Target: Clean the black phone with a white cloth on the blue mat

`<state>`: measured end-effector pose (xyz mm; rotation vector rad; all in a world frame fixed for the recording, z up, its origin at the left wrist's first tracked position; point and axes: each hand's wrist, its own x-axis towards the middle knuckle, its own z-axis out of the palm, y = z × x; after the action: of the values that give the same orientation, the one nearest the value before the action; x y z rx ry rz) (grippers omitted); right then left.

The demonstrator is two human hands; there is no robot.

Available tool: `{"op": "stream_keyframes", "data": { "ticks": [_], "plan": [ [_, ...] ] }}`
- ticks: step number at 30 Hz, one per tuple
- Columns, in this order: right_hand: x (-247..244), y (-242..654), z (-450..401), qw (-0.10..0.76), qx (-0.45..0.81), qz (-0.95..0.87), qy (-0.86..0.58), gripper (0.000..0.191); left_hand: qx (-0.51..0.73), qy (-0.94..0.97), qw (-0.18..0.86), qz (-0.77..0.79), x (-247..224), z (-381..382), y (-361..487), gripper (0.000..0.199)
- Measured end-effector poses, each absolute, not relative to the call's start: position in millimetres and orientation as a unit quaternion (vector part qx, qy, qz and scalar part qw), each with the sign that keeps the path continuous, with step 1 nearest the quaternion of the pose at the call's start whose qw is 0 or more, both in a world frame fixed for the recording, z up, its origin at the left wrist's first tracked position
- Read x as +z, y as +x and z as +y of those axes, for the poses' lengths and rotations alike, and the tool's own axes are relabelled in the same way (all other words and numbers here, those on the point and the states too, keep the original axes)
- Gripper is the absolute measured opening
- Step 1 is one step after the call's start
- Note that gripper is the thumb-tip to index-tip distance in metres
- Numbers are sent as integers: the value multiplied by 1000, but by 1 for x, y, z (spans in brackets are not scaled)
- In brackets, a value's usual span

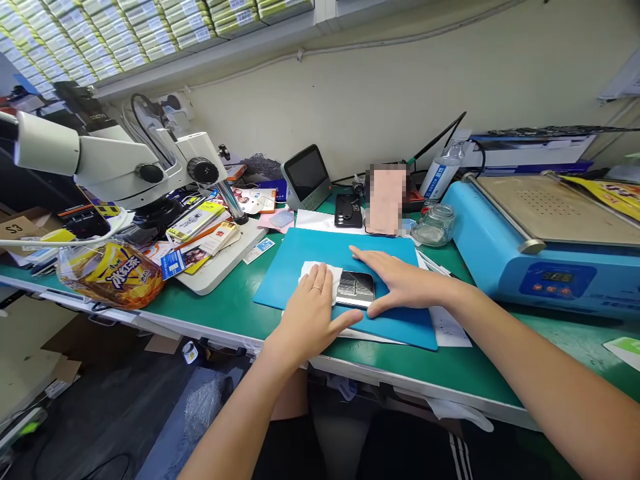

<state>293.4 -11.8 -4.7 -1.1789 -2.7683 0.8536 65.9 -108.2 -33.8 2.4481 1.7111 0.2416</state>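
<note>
A smartphone (356,287) lies flat on the blue mat (320,243), its dark screen area showing streaky reflections. My left hand (311,308) rests with outstretched fingers on a white tissue (306,269), which covers the phone's left end; the thumb points right. Part of the tissue and the phone beneath it are hidden by those fingers. At the phone's right end is my right hand (400,280), with thumb and fingers spread wide apart. Its thumb is close to the phone's lower right corner; whether it touches I cannot tell.
Behind the mat are a black phone (349,211), a pink phone-shaped panel (387,200), a glass jar (434,225) and a clear bottle (443,170). A blue heating plate (540,247) stands right; a microscope (135,167) and a bottle of tea (113,273) stand left.
</note>
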Motion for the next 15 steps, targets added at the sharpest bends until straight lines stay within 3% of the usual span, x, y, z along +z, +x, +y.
{"op": "stream_keyframes", "data": {
  "ticks": [7, 15],
  "plan": [
    [-11, 295, -9, 8, 269, -889, -372, 130, 119, 852, 115, 497, -27, -116, 111, 104],
    [-4, 293, -12, -4, 274, -882, -384, 132, 92, 836, 98, 532, -31, -125, 59, 96]
  ]
}}
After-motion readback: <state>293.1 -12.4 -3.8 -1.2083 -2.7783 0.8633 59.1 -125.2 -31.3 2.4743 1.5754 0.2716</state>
